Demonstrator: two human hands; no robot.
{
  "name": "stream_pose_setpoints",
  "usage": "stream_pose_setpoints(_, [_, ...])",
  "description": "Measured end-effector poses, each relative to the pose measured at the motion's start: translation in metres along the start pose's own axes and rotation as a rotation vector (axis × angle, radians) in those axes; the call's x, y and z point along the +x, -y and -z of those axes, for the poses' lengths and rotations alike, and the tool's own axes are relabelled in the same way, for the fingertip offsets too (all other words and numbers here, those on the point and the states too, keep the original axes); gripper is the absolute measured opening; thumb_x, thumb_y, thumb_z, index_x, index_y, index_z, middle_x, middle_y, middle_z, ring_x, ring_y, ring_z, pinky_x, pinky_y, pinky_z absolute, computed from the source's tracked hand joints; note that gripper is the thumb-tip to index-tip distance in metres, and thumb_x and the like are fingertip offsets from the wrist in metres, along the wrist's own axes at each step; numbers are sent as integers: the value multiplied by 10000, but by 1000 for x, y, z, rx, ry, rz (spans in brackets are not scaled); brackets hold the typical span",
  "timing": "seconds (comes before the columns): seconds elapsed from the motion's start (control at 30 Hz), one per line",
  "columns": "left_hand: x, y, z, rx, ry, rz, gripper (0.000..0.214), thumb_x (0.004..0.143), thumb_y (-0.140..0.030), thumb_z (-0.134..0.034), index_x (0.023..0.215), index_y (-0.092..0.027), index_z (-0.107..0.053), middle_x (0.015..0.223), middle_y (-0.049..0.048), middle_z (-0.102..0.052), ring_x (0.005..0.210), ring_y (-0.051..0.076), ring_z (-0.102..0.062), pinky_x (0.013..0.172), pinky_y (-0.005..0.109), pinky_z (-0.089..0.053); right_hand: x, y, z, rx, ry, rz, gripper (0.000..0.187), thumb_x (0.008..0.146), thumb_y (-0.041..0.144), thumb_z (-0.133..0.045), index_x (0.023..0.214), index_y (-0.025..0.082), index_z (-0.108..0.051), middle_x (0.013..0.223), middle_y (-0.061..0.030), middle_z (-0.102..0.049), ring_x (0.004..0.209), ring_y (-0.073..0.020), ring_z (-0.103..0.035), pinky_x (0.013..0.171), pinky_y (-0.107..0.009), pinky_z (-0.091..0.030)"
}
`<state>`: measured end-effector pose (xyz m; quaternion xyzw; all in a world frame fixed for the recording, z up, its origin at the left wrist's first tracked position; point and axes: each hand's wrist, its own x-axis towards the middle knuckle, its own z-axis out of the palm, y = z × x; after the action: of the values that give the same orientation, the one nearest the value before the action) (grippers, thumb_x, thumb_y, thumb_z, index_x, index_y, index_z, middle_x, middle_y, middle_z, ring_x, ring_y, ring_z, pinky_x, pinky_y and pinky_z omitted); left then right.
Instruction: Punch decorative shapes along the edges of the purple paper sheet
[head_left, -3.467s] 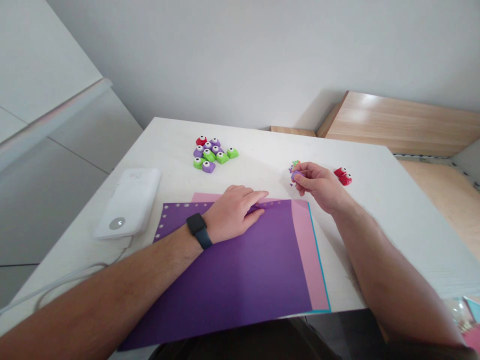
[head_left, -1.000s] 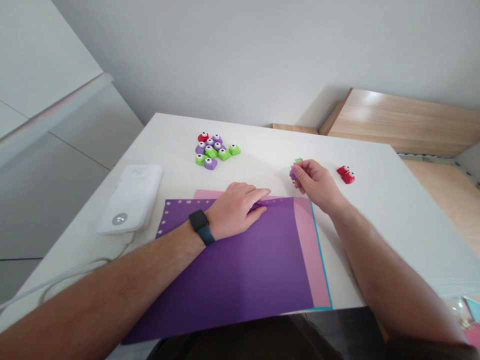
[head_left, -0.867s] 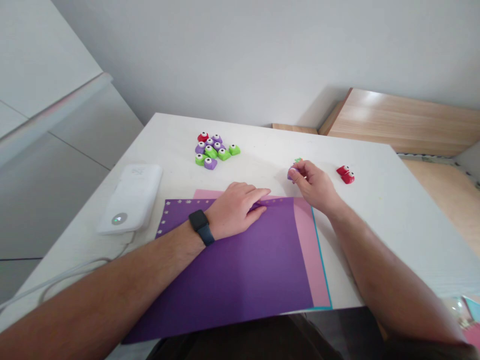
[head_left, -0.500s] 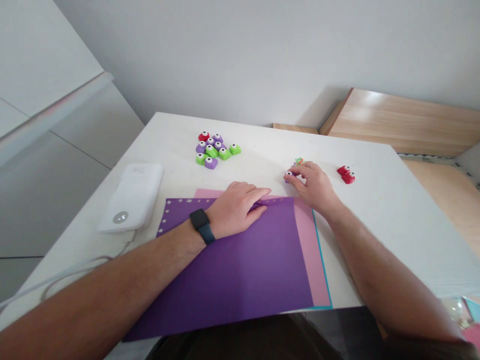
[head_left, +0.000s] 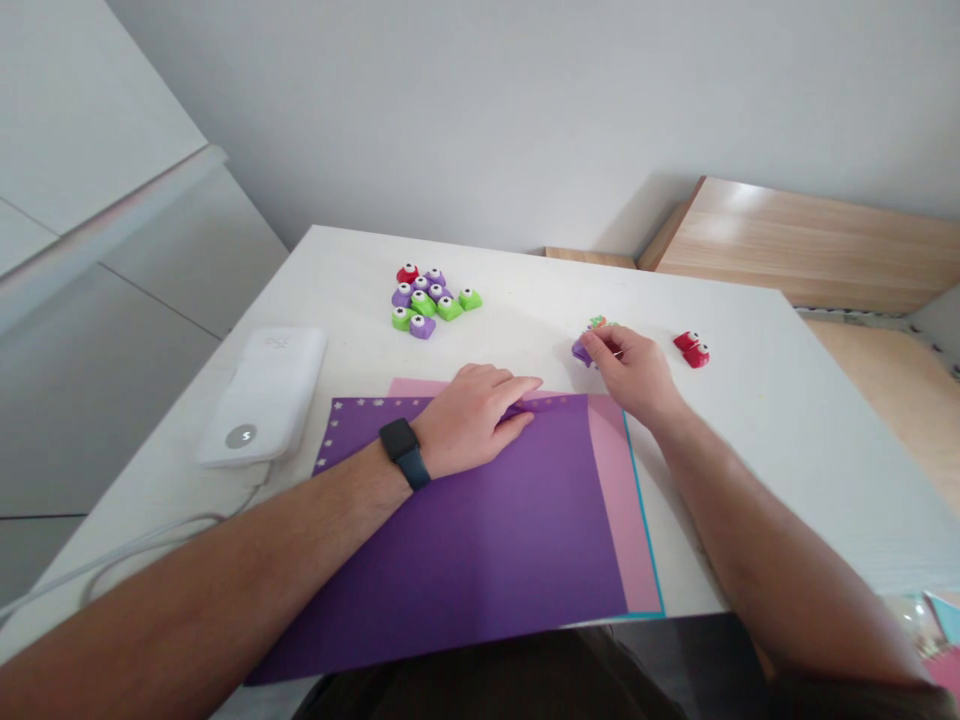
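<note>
My left hand (head_left: 480, 415) lies on a sheet of purple paper (head_left: 510, 530), fingers stretched out toward its top edge. Small flower-shaped holes run along the top and left edges of that sheet, partly under the hand. Beneath it show a pink sheet (head_left: 619, 500) and a blue edge. Beyond the top right corner of the paper, my right hand (head_left: 634, 370) pinches a small purple craft punch (head_left: 580, 351), tipped on its side just over the table. Tiny coloured paper bits (head_left: 599, 322) lie right behind that hand, which hides some of them.
Several purple, green and red craft punches (head_left: 422, 303) stand clustered at the back left. Two red punches (head_left: 691, 349) sit to the right. A white power bank (head_left: 266, 395) with a cable lies at the left. A wooden piece of furniture (head_left: 810, 240) stands beyond the table.
My right hand has tilted the purple punch over, so its white button with the dark mark no longer shows. My left hand and the paper have stayed put.
</note>
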<state>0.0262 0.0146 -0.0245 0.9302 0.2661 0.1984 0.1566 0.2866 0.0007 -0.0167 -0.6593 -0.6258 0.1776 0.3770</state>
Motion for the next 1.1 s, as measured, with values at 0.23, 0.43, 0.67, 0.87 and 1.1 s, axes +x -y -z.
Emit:
stream_pose_setpoints(0.23, [0,1,0,1,4,4,329,975,-301,-594,1283,-186,-613,1016,72,-678,974,241,-612,920,400,-462,2,8,4,563,71,-270,500,874,669,-640,751,185,-643,605,9,-527,505,-97,-376,465,-272,-261])
stream_pose_setpoints(0.43, [0,1,0,3,2,6,339,978,-310,-589,1290,-180,-611,1017,76,-678,982,243,-608,928,410,-465,2,14,7,775,143,-347,447,861,624,-685,775,189,-634,690,-13,-558,556,-109,-423,444,-254,-275])
stream_pose_setpoints(0.67, [-1,0,0,5,-6,4,331,971,-302,-592,1282,-191,-615,1017,80,-684,971,241,-614,918,413,-474,1,22,11,777,210,-376,468,874,668,-633,809,205,-626,720,-11,-563,573,-119,-455,452,-257,-302])
stream_pose_setpoints(0.87, [0,0,1,-5,1,7,328,969,-300,-592,1278,-192,-616,1019,81,-686,977,241,-624,915,408,-475,1,7,3,317,69,-161,415,931,598,-594,857,204,-705,742,-30,-660,621,-148,-543,566,-297,-404])
stream_pose_setpoints(1.1, [0,0,0,0,3,4,326,972,-299,-594,1278,-189,-616,1018,79,-683,978,239,-621,919,404,-471,-1,-1,-3,-220,120,212,233,945,395,-630,990,223,-779,952,-69,-743,825,-202,-644,792,-358,-488])
